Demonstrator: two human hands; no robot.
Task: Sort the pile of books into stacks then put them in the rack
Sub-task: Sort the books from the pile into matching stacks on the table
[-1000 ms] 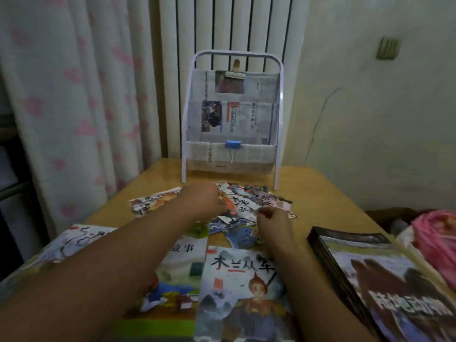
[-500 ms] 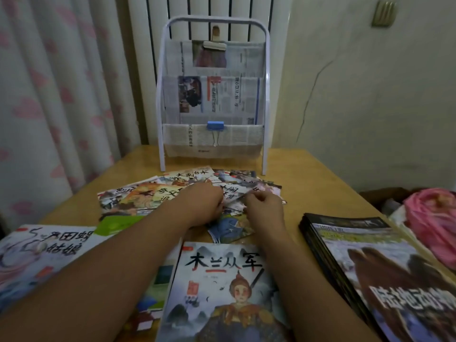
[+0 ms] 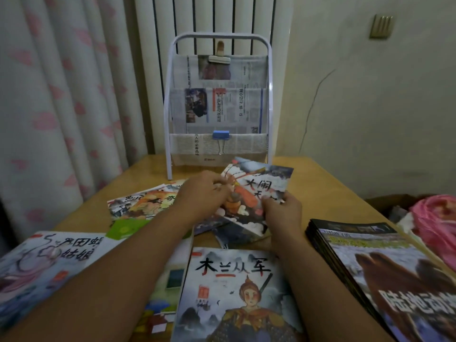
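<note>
Orange-figured picture book tilts above the tabletop; the left hand pinches its left edge, the right hand grips its lower right corner.

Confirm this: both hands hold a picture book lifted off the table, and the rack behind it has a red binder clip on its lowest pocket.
Wrong colour. The head view shows a blue binder clip on the rack; both hands, left and right, do hold the picture book.

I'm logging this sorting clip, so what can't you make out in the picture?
- Head view: lifted book, title partly covered by right hand.
- Books behind left hand: titles covered, count unclear.
- Stack: cut off by the frame edge.
- Rack pockets: contents hidden by newspaper.
</note>
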